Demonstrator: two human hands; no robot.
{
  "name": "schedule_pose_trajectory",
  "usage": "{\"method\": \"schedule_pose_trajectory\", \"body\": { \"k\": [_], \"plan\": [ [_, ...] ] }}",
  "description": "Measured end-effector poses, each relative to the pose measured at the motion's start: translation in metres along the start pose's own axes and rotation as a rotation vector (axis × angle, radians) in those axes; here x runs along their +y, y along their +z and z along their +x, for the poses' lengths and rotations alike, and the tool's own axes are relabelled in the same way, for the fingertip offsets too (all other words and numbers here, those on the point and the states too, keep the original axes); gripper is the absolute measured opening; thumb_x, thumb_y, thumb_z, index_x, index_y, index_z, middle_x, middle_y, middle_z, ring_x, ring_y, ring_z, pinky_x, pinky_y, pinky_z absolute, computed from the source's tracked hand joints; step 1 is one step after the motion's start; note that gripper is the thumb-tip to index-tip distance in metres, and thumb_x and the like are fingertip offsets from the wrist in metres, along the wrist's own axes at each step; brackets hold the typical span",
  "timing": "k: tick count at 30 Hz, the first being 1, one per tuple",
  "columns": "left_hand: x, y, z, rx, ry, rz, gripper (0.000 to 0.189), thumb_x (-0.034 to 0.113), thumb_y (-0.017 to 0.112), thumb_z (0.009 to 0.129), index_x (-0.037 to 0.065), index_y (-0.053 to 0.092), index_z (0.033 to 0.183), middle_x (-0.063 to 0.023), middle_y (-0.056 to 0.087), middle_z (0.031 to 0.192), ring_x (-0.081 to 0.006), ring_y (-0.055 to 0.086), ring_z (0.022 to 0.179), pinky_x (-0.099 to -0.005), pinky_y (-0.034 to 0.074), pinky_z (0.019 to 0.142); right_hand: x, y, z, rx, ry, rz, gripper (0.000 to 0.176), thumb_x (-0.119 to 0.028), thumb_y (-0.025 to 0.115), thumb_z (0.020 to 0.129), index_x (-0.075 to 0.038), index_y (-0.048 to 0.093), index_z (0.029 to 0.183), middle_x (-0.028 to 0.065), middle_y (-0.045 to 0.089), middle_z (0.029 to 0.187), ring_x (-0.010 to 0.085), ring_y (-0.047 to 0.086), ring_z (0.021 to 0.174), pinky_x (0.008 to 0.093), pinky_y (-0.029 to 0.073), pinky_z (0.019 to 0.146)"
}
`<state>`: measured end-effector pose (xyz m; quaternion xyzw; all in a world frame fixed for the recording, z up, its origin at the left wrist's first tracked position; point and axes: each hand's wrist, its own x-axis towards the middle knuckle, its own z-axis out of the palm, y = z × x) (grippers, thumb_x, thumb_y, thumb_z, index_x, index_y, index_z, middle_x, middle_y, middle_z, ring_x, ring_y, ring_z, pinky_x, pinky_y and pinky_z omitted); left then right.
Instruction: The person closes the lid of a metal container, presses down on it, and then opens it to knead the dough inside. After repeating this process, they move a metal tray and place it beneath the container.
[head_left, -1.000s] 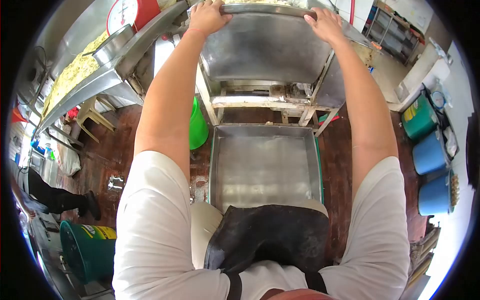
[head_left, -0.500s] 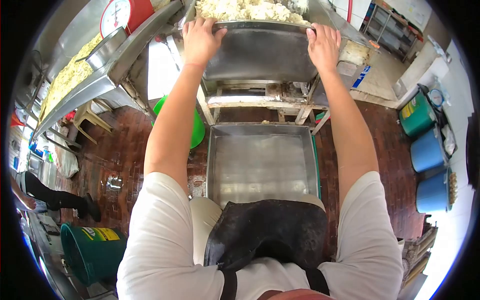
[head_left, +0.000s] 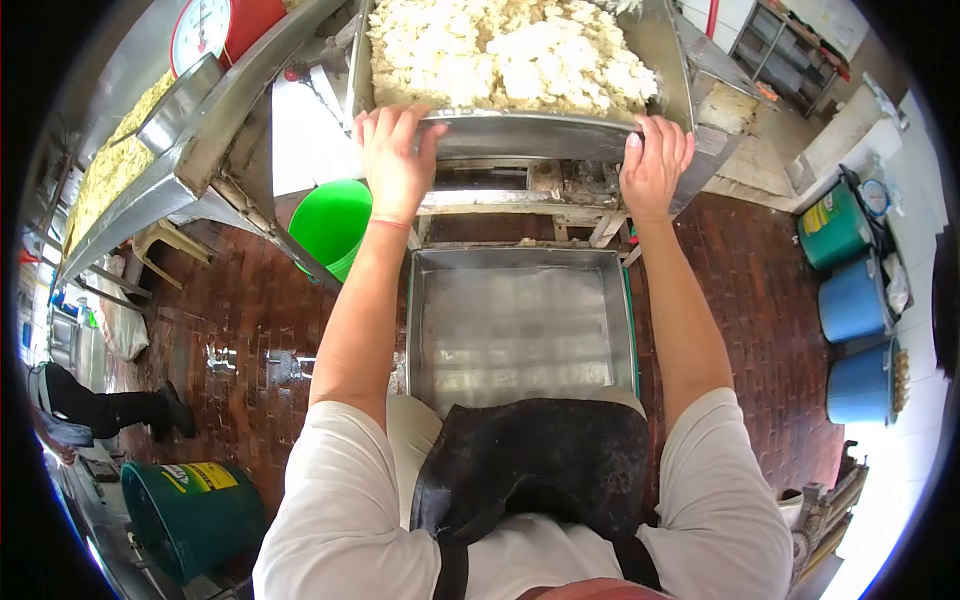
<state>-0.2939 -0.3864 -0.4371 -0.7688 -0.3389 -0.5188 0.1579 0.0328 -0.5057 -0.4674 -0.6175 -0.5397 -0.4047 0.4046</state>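
Note:
A deep metal tray (head_left: 545, 145) at the top of the head view holds a pale, crumbly, curd-like mass (head_left: 515, 55). My left hand (head_left: 395, 165) grips the near rim toward its left corner, fingers hooked over the edge. Toward the right corner, my right hand (head_left: 652, 172) is closed on the same rim, thumb on the near side. Both arms reach forward. Below them, a second, shallow metal tray (head_left: 515, 335) sits low in front of my knees, with a wet-looking bare bottom.
A worn frame stand (head_left: 520, 203) is under the upper tray. Left are a green bucket (head_left: 325, 225), a metal table (head_left: 130, 235) with yellowish crumbs, and a red dial scale (head_left: 235, 30). Blue bins (head_left: 860, 385) line the right wall. Another person's leg (head_left: 110, 410) shows left.
The upper tray's near rim has come down and toward me, so more of the crumbly mass shows and less of the front wall. Both hands have moved with the rim.

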Motion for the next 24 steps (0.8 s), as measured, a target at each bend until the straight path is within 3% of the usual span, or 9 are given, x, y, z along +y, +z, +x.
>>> {"method": "schedule_pose_trajectory", "body": {
  "k": [9,13,14,15,17,18,19,21,24],
  "plan": [
    [0.005,0.012,-0.060,0.058,-0.038,-0.023,0.033,0.018,0.080,0.075,0.017,0.064,0.104,-0.0042,0.062,0.105,-0.0280,0.055,0.106,-0.0497,0.036,0.102,-0.015,-0.011,-0.055,-0.121,0.062,0.030,0.032,-0.026,0.055,0.098,-0.009,0.061,0.124,0.0119,0.059,0.127,0.0313,0.049,0.127,0.0523,0.021,0.118],
    [0.004,0.022,-0.085,0.054,-0.069,0.003,0.035,0.017,0.080,0.074,0.017,0.064,0.105,-0.0044,0.061,0.106,-0.0282,0.055,0.107,-0.0509,0.036,0.103,-0.033,-0.018,-0.042,-0.232,0.246,0.052,0.022,-0.023,0.057,0.099,-0.005,0.059,0.112,0.0165,0.059,0.109,0.0350,0.054,0.106,0.0509,0.034,0.103],
    [0.005,0.020,-0.089,0.038,-0.065,-0.005,0.036,0.017,0.079,0.074,0.017,0.064,0.106,-0.0047,0.060,0.106,-0.0283,0.055,0.108,-0.0508,0.036,0.103,-0.030,-0.010,-0.022,-0.135,0.240,0.257,0.021,-0.019,0.059,0.098,-0.002,0.057,0.108,0.0193,0.057,0.102,0.0377,0.054,0.097,0.0500,0.039,0.094],
    [0.006,0.017,-0.091,0.022,-0.058,-0.012,0.036,0.016,0.079,0.074,0.017,0.064,0.107,-0.0050,0.060,0.106,-0.0283,0.055,0.108,-0.0507,0.036,0.104,-0.039,-0.013,0.013,-0.109,0.138,0.143,0.025,-0.018,0.061,0.096,0.001,0.057,0.112,0.0220,0.057,0.104,0.0400,0.055,0.099,0.0499,0.042,0.093],
    [0.005,0.020,-0.101,0.012,-0.061,-0.019,0.037,0.012,0.076,0.075,0.016,0.063,0.109,-0.0054,0.060,0.107,-0.0286,0.055,0.109,-0.0514,0.035,0.105,-0.059,-0.012,0.097,-0.010,-0.011,0.214,0.035,-0.018,0.064,0.094,0.002,0.056,0.121,0.0233,0.058,0.108,0.0421,0.055,0.106,0.0524,0.041,0.097],
    [0.003,0.021,-0.106,0.004,-0.061,-0.022,0.037,0.010,0.074,0.075,0.016,0.063,0.110,-0.0057,0.060,0.108,-0.0288,0.055,0.110,-0.0517,0.035,0.105,-0.072,-0.016,0.141,0.010,-0.089,0.154,0.039,-0.024,0.065,0.095,0.000,0.058,0.125,0.0218,0.061,0.118,0.0395,0.057,0.113,0.0474,0.044,0.099],
    [0.002,0.022,-0.109,-0.015,-0.053,-0.012,0.038,0.008,0.072,0.075,0.016,0.063,0.111,-0.0058,0.060,0.108,-0.0290,0.055,0.111,-0.0522,0.035,0.106,-0.076,-0.004,0.181,0.091,-0.184,0.171,0.043,-0.028,0.067,0.094,-0.001,0.058,0.127,0.0213,0.061,0.120,0.0381,0.057,0.113,0.0480,0.044,0.099],
    [0.000,0.023,-0.118,-0.053,-0.048,0.012,0.040,0.004,0.068,0.075,0.016,0.063,0.113,-0.0061,0.060,0.109,-0.0294,0.055,0.113,-0.0533,0.034,0.107,-0.079,0.008,0.244,-0.311,-0.139,0.103,0.067,-0.043,0.044,0.105,0.000,0.032,0.154,0.0247,0.036,0.157,0.0414,0.030,0.147,0.0522,0.024,0.120],
    [-0.004,0.022,-0.127,-0.125,-0.035,0.009,0.048,0.003,0.067,0.072,0.016,0.061,0.118,-0.0080,0.058,0.115,-0.0299,0.053,0.117,-0.0547,0.033,0.109,-0.056,0.064,0.276,-0.871,-0.103,-0.067,0.069,-0.041,0.052,0.103,-0.003,0.031,0.156,0.0191,0.036,0.159,0.0414,0.029,0.147,0.0524,0.026,0.120]
  ]
}}
